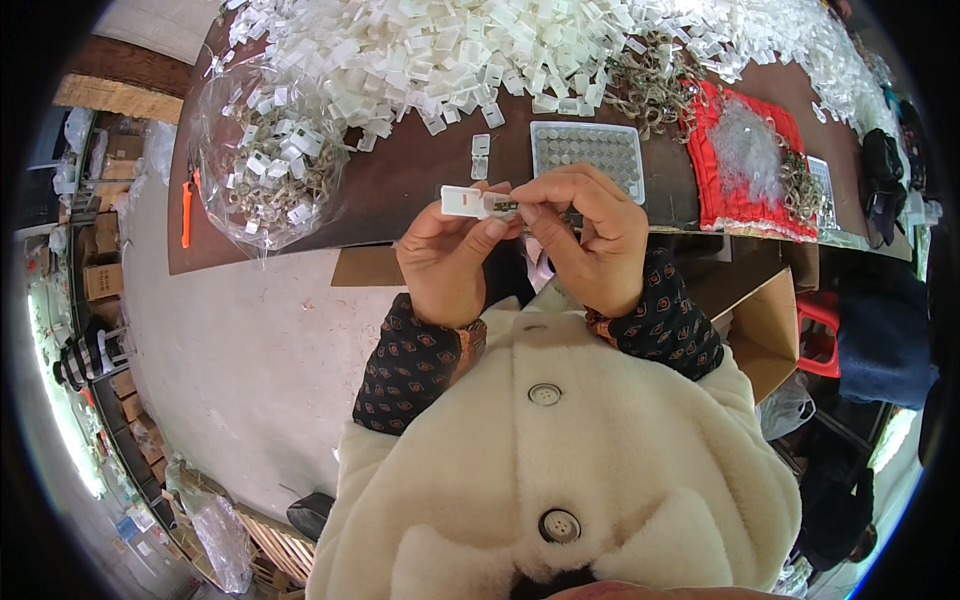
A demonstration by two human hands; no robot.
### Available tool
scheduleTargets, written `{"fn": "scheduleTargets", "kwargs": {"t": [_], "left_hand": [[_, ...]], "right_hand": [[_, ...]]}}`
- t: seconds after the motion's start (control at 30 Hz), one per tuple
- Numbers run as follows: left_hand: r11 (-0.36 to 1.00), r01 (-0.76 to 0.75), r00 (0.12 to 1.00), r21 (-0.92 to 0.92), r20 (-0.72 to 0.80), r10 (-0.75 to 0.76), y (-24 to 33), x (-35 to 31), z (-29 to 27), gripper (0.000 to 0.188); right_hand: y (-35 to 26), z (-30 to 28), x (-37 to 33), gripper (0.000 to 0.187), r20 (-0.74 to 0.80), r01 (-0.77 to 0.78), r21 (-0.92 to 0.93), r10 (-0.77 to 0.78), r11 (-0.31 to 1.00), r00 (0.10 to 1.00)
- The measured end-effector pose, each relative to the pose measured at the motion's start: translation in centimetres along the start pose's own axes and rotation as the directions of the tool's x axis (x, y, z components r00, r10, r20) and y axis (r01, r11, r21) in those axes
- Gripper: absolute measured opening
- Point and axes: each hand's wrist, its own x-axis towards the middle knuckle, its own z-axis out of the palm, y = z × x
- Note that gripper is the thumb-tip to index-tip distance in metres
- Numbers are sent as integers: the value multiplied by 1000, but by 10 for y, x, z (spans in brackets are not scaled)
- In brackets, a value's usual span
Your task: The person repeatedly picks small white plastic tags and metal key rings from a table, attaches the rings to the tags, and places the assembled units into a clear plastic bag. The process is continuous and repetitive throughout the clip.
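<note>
Both hands meet just over the table's near edge. My left hand [445,262] is closed on a small white plastic case [461,202], with thumb and fingers pinching its sides. At the case's right end, my right hand [592,240] pinches a small greenish part [504,207] between thumb and forefinger. The fingertips partly cover that part, so its exact kind cannot be made out. Just beyond the hands lies a clear plastic case [480,157], opened flat. A white tray [534,142] filled with rows of round silvery discs sits behind my right hand.
A heap of white and clear plastic cases [430,65] covers the table's far side. At left are a clear bag [268,165] of parts and an orange-handled tool [187,214]. A red cloth [709,168] lies at right, above a cardboard box [765,335] and red stool [818,335].
</note>
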Motion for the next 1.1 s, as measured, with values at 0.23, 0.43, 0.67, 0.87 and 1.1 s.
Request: {"fn": "scheduleTargets", "kwargs": {"t": [0.23,0.43,0.67,0.87,1.1], "left_hand": [[992,-88,996,90,15,87,-8,-1,5,34],[990,-141,990,24,-2,141,-12,-3,0,26],[968,-250,967,17,42,249,-11,-1,1,26],[952,-272,960,137,-26,278,-18,-7,12,23],[939,-290,956,185,108,274,-19,-6,0,24]], "right_hand": [[-1,-1,-3,15,-5,25,4,-25,1000,1000],[4,4,-4,18,-18,-22,106,24,994,1000],[-2,2,-8,20,54,-16,27,14,1000,998],[-1,5,-9,26,71,-234,174,225,956,972],[-15,-12,-1,19,147,-318,173,295,932,944]]}}
